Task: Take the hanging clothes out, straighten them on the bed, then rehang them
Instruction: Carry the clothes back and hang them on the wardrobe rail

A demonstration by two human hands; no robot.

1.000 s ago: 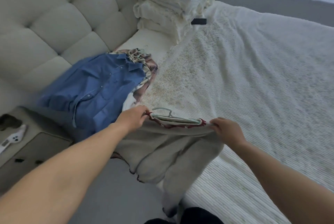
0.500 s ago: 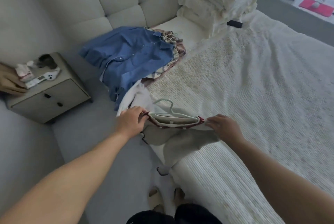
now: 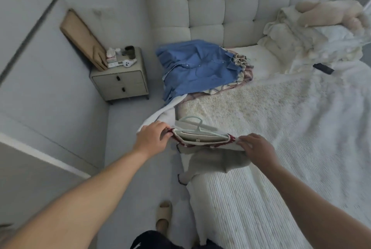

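Right now the cream garment point(image 3: 212, 160) with the dark red trim is lying at the near edge of the bed point(image 3: 291, 128), its pale hanger point(image 3: 197, 128) at the neckline and its lower part slipping over the side. The left hand point(image 3: 152, 138) is pinching one shoulder and the right hand point(image 3: 257, 150) is gripping the other, well apart. To my eye they should be pulling evenly outward and drawing the cloth further onto the bed, away from the blue shirt point(image 3: 196, 70).

Pale walls, grey floor point(image 3: 128, 148), tufted headboard point(image 3: 220, 7) — 2-drawer nightstand point(image 3: 120, 82) beside it
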